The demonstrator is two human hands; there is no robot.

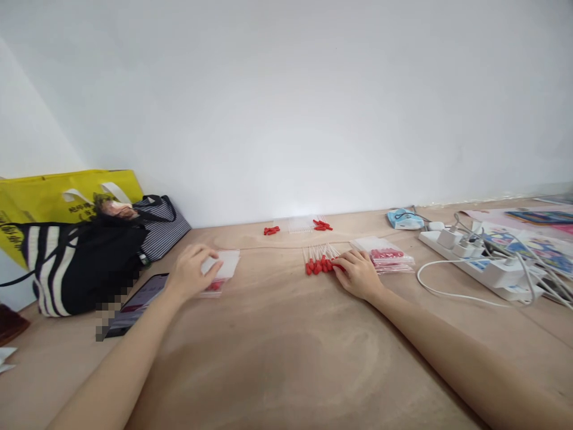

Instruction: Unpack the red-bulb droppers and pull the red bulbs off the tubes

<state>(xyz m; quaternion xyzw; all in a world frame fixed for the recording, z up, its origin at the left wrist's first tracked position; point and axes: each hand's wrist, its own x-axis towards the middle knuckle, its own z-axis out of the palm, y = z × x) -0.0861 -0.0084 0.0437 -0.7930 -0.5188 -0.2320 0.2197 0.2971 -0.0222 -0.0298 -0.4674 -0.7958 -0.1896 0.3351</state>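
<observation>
My left hand (192, 270) is over a small pile of clear zip bags (229, 263) with white tops, its thumb and forefinger apart. Something red (215, 286) shows inside the lower part of the pile. Near the middle of the table, thin white sticks with red ends (317, 264) lie side by side, red ends toward me. My right hand (358, 272) rests at the right end of this row, fingers curled down on a red-ended stick; the fingers partly hide it. Just beyond that hand is a stack of clear bags with red pieces (387, 257) inside.
Red pieces (271, 230), white sticks (301, 224) and another red heap (323, 225) lie near the wall. At right are a blue mask (405, 219) and a power strip (474, 263) with white cables. A phone (138, 304) and bags (89, 263) stand left.
</observation>
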